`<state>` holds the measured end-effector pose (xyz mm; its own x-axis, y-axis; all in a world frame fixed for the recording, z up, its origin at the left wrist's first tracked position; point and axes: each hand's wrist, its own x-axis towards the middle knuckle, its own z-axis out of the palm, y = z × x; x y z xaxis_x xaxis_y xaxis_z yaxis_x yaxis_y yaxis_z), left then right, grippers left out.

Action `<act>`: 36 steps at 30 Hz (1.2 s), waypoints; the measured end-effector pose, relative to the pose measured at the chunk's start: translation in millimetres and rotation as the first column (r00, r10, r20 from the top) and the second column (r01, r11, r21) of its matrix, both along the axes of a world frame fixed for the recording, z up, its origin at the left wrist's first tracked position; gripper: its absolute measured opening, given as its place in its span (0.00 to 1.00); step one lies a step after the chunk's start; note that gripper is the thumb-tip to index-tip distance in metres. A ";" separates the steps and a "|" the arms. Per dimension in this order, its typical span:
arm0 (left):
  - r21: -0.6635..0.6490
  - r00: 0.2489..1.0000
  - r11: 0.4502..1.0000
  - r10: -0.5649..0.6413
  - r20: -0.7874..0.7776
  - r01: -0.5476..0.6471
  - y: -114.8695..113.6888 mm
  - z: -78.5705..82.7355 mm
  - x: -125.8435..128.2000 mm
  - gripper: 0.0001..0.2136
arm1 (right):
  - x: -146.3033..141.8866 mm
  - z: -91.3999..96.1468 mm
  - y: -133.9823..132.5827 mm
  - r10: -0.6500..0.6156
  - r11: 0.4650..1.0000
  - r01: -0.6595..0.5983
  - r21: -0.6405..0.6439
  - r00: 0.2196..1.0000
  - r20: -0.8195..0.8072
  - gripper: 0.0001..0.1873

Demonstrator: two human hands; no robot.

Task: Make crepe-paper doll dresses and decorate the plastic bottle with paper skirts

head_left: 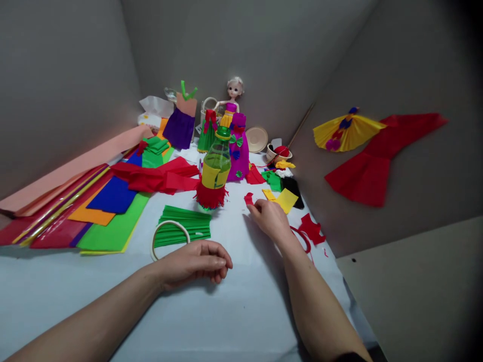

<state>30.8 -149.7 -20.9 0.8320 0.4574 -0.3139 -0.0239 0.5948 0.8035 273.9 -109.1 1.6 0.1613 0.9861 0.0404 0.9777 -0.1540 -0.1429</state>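
Observation:
My right hand (269,217) reaches forward on the white table (234,301) and pinches a small red paper scrap (248,198) at its fingertips. My left hand (196,263) rests on the table nearer to me, fingers curled loosely with nothing visible in them, just below a white tape ring (169,236) lying on folded green pleated paper (184,226). A plastic bottle (216,171) with green cap, yellow band and red fringed paper skirt stands beyond both hands.
Sheets of coloured paper (109,201) lie at the left. A doll (234,125) in a paper dress, paper dresses, a bowl (278,152) and scraps (287,198) crowd the back. Red scraps (311,229) lie near the right edge. Paper dresses (370,156) hang on the right wall.

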 end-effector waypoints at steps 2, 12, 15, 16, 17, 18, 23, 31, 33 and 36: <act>0.000 1.000 1.000 -0.002 -0.002 0.002 -0.3 0.0 0.1 0.13 | 12.0 9.2 10.4 -0.023 0.999 0.023 0.028 1.000 -0.009 0.19; 0.073 0.998 0.997 -0.021 -0.057 0.025 -0.3 3.6 0.8 0.13 | 59.8 36.7 67.6 -0.002 0.998 0.005 0.061 0.998 -0.059 0.13; 0.085 0.998 0.996 -0.023 -0.055 0.028 -0.1 3.1 0.5 0.13 | 56.3 19.2 73.6 0.069 0.998 -0.069 -0.001 0.994 -0.085 0.10; 0.087 0.998 0.996 -0.027 -0.053 0.031 0.0 2.8 0.4 0.13 | 53.8 12.3 75.2 0.087 0.996 -0.089 -0.022 0.992 -0.093 0.11; 0.089 0.998 0.995 -0.030 -0.050 0.035 0.1 2.6 0.4 0.13 | 50.9 5.7 76.8 0.103 0.993 -0.107 -0.041 0.990 -0.099 0.13; 0.092 0.998 0.995 -0.033 -0.048 0.037 0.2 2.4 0.4 0.13 | 47.7 -0.3 78.3 0.117 0.991 -0.123 -0.056 0.988 -0.104 0.14; 0.111 0.998 0.993 -0.033 -0.055 0.038 0.2 2.5 0.5 0.13 | 34.1 -16.4 82.6 0.168 0.975 -0.184 -0.122 0.977 -0.132 0.16; 0.118 0.998 0.992 -0.046 -0.042 0.051 1.6 -1.2 0.8 0.14 | 38.2 -1.2 74.6 0.118 0.982 -0.132 -0.132 0.987 -0.106 0.14; 0.122 0.998 0.991 -0.045 -0.047 0.050 1.5 -0.3 1.3 0.14 | 35.8 10.6 69.3 0.128 0.990 -0.134 -0.038 0.983 -0.130 0.19; 0.129 0.998 0.991 -0.038 -0.054 0.045 1.0 1.2 1.5 0.14 | 22.3 32.6 58.0 0.270 0.958 -0.216 0.190 0.905 -0.330 0.22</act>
<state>32.3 -148.7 -19.7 0.8357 0.4621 -0.2968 0.0419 0.4852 0.8734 296.1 -51.1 34.2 -0.0523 0.9838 0.1716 0.8654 0.1304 -0.4838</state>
